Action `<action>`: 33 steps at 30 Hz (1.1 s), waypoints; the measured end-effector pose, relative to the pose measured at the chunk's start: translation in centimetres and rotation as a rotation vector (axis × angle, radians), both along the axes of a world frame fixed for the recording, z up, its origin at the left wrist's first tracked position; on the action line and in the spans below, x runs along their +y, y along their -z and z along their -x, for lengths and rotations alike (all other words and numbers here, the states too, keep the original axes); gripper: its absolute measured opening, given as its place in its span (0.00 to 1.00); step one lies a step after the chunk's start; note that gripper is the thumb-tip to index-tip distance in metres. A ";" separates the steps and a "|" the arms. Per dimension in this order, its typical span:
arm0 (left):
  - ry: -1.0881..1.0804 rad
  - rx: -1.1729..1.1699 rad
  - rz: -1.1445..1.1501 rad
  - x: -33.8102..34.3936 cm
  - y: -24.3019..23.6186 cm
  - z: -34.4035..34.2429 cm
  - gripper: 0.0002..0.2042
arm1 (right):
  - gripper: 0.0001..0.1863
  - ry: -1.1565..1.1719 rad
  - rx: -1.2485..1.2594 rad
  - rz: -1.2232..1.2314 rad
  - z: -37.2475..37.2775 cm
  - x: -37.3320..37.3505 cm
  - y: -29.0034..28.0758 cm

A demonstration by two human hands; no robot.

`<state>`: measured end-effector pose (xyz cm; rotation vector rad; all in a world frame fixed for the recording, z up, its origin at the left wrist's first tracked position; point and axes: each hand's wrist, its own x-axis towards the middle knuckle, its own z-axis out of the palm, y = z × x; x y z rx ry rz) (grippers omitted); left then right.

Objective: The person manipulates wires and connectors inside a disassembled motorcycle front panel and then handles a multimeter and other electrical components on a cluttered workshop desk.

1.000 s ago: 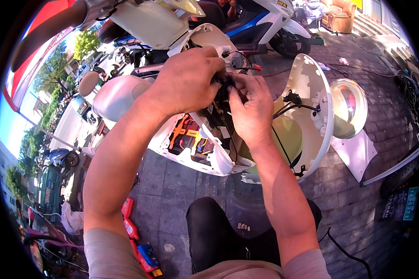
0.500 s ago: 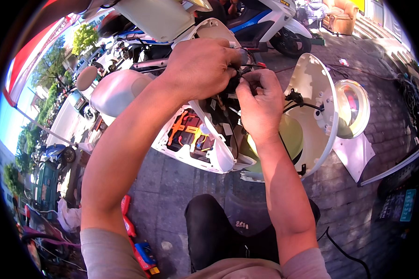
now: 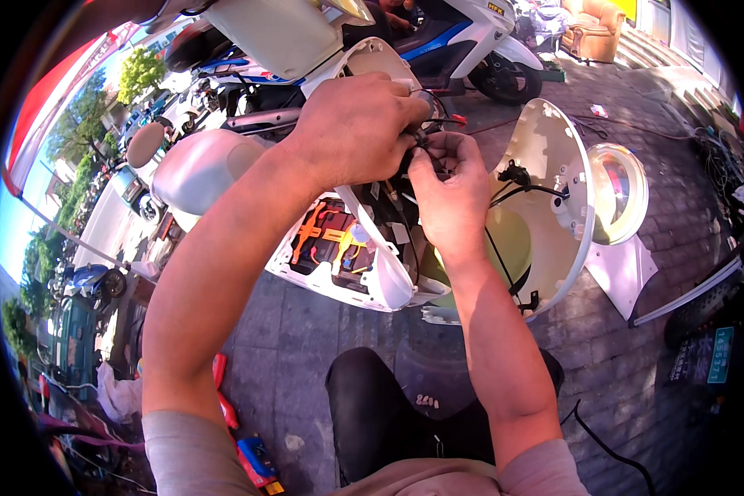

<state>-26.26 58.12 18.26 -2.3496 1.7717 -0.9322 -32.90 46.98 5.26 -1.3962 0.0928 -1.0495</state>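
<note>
My left hand [image 3: 357, 128] is closed, thumb and fingers pinching a bit of black wiring [image 3: 422, 142] above an opened white scooter body [image 3: 388, 277]. Just to its right, my right hand [image 3: 453, 192] pinches at the same dark bundle with curled fingers. The fingertips almost meet, so the exact piece between them is mostly hidden. Below my left wrist, dark batteries with orange straps [image 3: 336, 241] sit in the body's open compartment. Beside my right hand stands a cream curved fairing [image 3: 572, 223], with a black cable [image 3: 531, 189] running to its inner side.
A round ring-shaped lamp part [image 3: 632, 194] and a white panel [image 3: 624, 273] lie right of the fairing. A white-and-blue scooter [image 3: 463, 50] is parked behind. Red and blue items [image 3: 256, 459] lie on the paving at lower left; a black cable [image 3: 612, 446] trails at lower right.
The whole view has shifted slightly. My right fingers have turned a little against the wiring, while my left hand keeps its pinch in nearly the same spot.
</note>
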 end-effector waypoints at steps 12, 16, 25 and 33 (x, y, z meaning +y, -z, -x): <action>-0.049 -0.090 0.107 -0.5 0.8 -0.1 0.05 | 0.09 0.283 0.074 0.198 -1.8 -0.5 -1.1; -0.093 -0.080 0.096 -0.7 0.9 0.0 0.05 | 0.08 0.208 0.071 0.161 -1.7 -0.8 -0.4; 0.116 -0.072 0.085 -0.4 0.7 -0.8 0.10 | 0.07 0.173 -0.044 0.153 -1.8 -0.7 0.0; -0.142 0.006 0.030 -0.7 0.4 -0.4 0.07 | 0.08 0.132 -0.018 0.031 -1.1 0.0 -1.1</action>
